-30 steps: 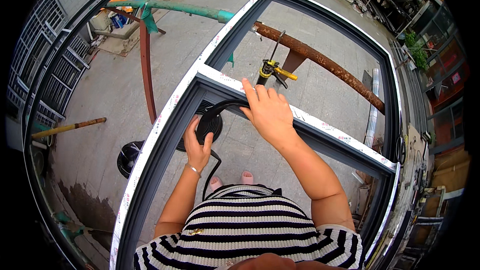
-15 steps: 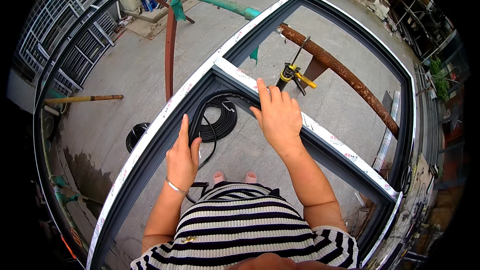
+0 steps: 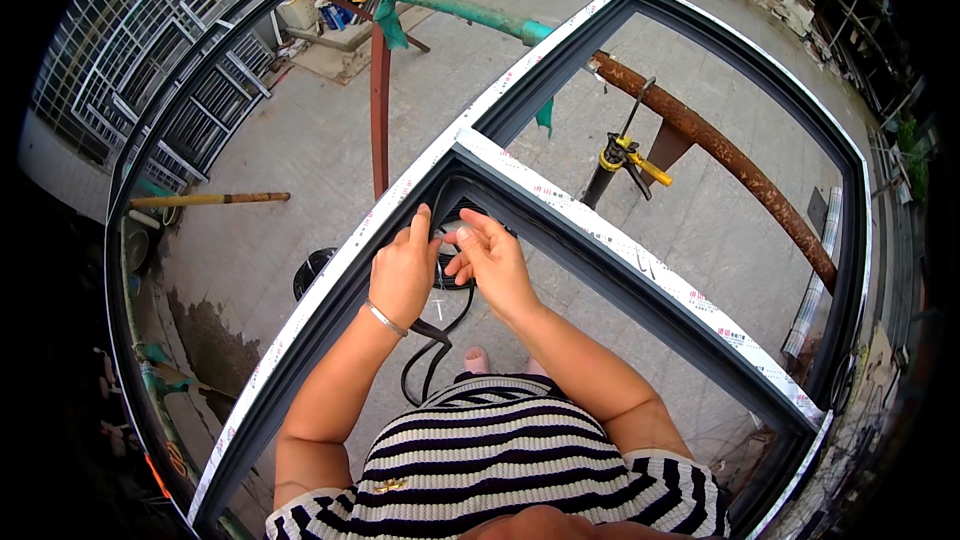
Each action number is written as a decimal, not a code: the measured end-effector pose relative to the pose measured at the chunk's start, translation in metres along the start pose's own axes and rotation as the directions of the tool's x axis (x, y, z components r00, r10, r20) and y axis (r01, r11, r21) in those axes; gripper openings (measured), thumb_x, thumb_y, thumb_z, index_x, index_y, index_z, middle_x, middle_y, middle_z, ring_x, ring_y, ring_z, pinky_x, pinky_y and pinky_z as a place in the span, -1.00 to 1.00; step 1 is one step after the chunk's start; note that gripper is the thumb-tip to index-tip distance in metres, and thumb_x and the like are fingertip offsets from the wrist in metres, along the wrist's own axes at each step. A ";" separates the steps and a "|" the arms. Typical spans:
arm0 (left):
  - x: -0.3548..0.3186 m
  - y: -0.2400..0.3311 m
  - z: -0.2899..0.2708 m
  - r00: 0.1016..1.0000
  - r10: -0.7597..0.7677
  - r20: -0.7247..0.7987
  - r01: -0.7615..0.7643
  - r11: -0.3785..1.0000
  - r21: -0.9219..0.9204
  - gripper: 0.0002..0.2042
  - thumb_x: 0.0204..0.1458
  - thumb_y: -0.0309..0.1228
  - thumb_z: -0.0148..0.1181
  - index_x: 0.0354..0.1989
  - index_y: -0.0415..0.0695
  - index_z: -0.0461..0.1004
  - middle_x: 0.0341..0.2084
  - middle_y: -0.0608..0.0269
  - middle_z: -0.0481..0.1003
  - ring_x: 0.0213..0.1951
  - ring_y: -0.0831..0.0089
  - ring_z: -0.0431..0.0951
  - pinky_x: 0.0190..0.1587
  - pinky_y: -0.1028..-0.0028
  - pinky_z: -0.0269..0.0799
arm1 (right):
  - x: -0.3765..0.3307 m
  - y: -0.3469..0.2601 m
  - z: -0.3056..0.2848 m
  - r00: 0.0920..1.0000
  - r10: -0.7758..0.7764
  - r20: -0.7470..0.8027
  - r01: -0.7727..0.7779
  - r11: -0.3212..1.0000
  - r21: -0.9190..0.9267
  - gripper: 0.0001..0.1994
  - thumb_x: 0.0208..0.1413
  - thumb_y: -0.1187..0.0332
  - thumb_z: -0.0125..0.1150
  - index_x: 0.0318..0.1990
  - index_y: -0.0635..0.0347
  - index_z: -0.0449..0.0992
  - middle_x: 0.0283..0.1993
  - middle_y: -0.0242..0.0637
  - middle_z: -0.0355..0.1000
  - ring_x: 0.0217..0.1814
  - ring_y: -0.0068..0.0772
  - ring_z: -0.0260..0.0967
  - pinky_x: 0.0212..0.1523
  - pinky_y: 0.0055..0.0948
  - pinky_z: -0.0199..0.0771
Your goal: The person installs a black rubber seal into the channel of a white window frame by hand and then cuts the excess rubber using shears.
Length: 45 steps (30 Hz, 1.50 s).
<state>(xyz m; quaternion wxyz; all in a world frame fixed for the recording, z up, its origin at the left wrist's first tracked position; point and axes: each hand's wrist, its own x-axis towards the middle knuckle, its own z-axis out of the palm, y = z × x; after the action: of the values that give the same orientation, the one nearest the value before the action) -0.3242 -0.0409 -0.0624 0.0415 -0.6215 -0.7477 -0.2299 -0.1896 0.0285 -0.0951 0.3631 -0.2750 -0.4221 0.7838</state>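
Both hands [image 3: 445, 260] pinch the black rubber strip [image 3: 432, 340] (dangling toward the feet) by the frame corner [image 3: 462, 152]

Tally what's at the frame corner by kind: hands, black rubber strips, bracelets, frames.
Hands: 2, left hand and right hand
Black rubber strip: 1
Bracelet: 1
Grey window frame: 1
Total: 5

Both forearms come up from the lower edge and meet in the middle, hands almost touching. The left hand [image 3: 403, 273] is curled, index finger pointing up, wrist slightly bent (a thin bracelet sits on it). The right hand [image 3: 490, 262] lies just beside it, fingers loosely spread, thumb and forefinger pinched together.
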 end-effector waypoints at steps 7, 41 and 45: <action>0.005 0.001 0.002 0.994 0.012 -0.106 -0.011 1.000 0.009 -0.58 0.10 -0.53 0.31 0.16 -0.25 0.45 -0.34 -0.09 0.59 -0.36 -0.04 0.64 -0.35 0.16 0.57 | 0.038 -0.006 0.010 0.978 0.143 -0.152 -0.063 0.896 0.439 -0.69 0.39 0.21 0.19 0.10 0.25 0.47 -0.13 -0.22 0.57 -0.30 -0.49 0.52 -0.33 -0.55 0.53; 0.008 -0.007 0.035 0.943 -0.003 -0.332 -0.096 0.955 -0.282 -0.56 0.09 -0.66 0.27 0.19 -0.28 0.48 -0.46 0.07 0.46 -0.46 0.14 0.52 -0.38 0.26 0.45 | 0.046 -0.091 0.006 0.877 -0.414 0.246 0.133 -0.283 -0.950 -0.63 0.12 0.20 0.41 -0.13 0.31 0.45 -0.30 -0.08 0.53 -0.25 -0.04 0.58 -0.33 -0.18 0.61; 0.009 -0.006 0.036 0.942 -0.004 -0.337 -0.099 0.952 -0.290 -0.56 0.10 -0.65 0.27 0.20 -0.28 0.47 -0.47 0.08 0.46 -0.46 0.15 0.52 -0.39 0.26 0.45 | 0.049 -0.091 0.004 0.894 -0.380 0.238 0.117 -0.314 -0.942 -0.69 0.16 0.23 0.37 -0.24 0.28 0.39 -0.31 -0.06 0.52 -0.30 -0.02 0.58 -0.38 -0.19 0.61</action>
<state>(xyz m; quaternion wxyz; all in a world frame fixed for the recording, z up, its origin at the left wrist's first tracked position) -0.3236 -0.0194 -0.0936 0.0772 -0.5907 -0.6704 -0.4424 -0.1909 0.1008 -0.0203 0.1993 -0.4185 -0.8857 0.0234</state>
